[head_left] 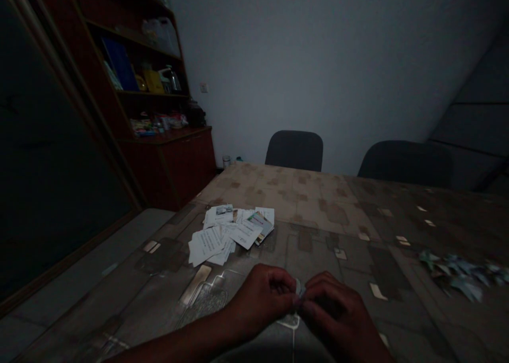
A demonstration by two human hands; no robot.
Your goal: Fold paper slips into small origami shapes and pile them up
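a: what's over on the far left?

b: a dark wooden cabinet (pixel 167 161) with cluttered shelves, against the wall. right of it, on the table (pixel 318 204), a loose heap of white paper slips (pixel 228 230), fanned out within reach, probably as stock.

a: and the hands?

b: near edge, middle. the left hand (pixel 260 296) and the right hand (pixel 338 315) meet fingertip to fingertip, both curled tight and pinching 1 small piece of paper (pixel 299 290) between them. held that close, it looks like fine folding work, though it's too dim to tell the fold.

a: anything further right?

b: 2 dark chairs (pixel 294 149) at the far side, and a scatter of small bluish folded pieces (pixel 457 273) on the right, well apart from the slips.
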